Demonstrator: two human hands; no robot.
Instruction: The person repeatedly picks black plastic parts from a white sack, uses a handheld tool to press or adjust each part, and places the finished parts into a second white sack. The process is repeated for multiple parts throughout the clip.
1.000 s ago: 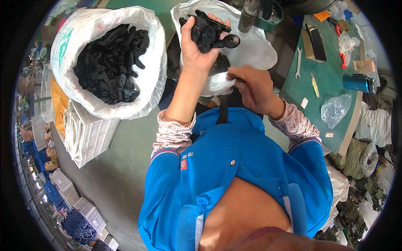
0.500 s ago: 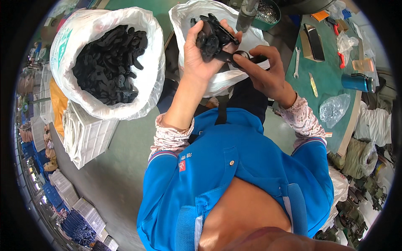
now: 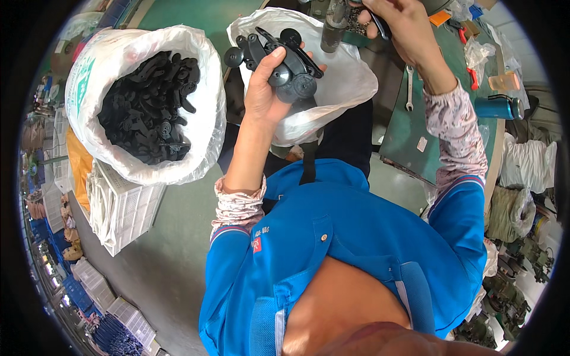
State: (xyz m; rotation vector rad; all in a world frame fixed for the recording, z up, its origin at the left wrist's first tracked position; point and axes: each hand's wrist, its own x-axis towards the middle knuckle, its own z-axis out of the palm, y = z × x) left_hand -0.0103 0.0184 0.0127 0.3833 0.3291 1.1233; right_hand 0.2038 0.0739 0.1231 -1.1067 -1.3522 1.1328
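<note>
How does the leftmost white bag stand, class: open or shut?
Open: the white bag gapes wide, black parts showing inside.

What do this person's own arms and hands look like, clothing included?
The left hand and right hand are ungloved. Each forearm wears a pale, patterned, gathered cuff; above it is a bright blue sleeve edged with a thin striped band.

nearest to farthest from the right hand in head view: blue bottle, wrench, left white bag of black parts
From the right hand:
1. Wrench: below it in the picture.
2. Blue bottle: lower right.
3. White bag of black parts: far over on the left.
</note>
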